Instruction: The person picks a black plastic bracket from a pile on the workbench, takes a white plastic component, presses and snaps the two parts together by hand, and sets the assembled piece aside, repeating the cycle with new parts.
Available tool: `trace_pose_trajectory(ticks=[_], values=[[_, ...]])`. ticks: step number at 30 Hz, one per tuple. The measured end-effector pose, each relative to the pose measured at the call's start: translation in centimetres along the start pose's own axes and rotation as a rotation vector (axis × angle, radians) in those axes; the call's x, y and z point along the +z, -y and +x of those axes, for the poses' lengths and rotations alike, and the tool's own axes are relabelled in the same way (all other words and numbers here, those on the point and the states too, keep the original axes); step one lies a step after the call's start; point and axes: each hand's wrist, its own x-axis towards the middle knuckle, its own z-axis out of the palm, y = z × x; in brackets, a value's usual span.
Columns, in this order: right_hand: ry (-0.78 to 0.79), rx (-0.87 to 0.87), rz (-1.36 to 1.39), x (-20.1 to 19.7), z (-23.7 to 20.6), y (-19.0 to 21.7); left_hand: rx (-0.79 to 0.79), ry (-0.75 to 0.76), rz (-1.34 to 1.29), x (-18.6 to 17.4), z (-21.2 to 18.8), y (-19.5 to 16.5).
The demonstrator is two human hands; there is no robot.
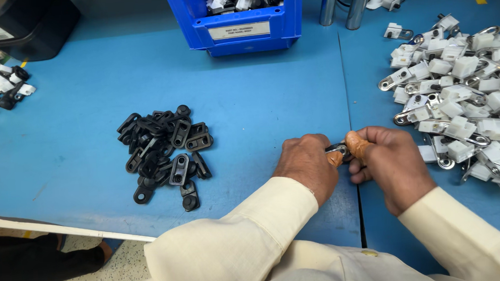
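both hands, left hand [307, 161] and right hand [389, 163], pinch one small metal part [337, 149] between them.

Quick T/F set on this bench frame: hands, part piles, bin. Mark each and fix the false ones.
1. Both hands meet on one small metal part. True: the left hand and the right hand pinch it between them.
2. The pile of black plastic brackets lies right of the hands. False: it lies to their left.
3. The heap of white plastic and metal clips lies on the right side of the blue table. True.
4. The blue plastic bin stands empty. False: it holds small black and white parts.
5. The right hand's fingertips are bare. False: an orange finger cot covers one.
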Motion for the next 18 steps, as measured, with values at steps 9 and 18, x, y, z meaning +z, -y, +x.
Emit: trace_pose_trajectory(ticks=[9, 18], values=[[0.202, -0.132, -0.449, -1.6, 0.5, 2.5, 0.067, 0.04, 0.037, -0.1, 0.4, 0.3], [-0.074, -0.15, -0.175, 0.9, 0.0, 0.8, 0.016, 0.003, -0.012, -0.2, 0.2, 0.2]])
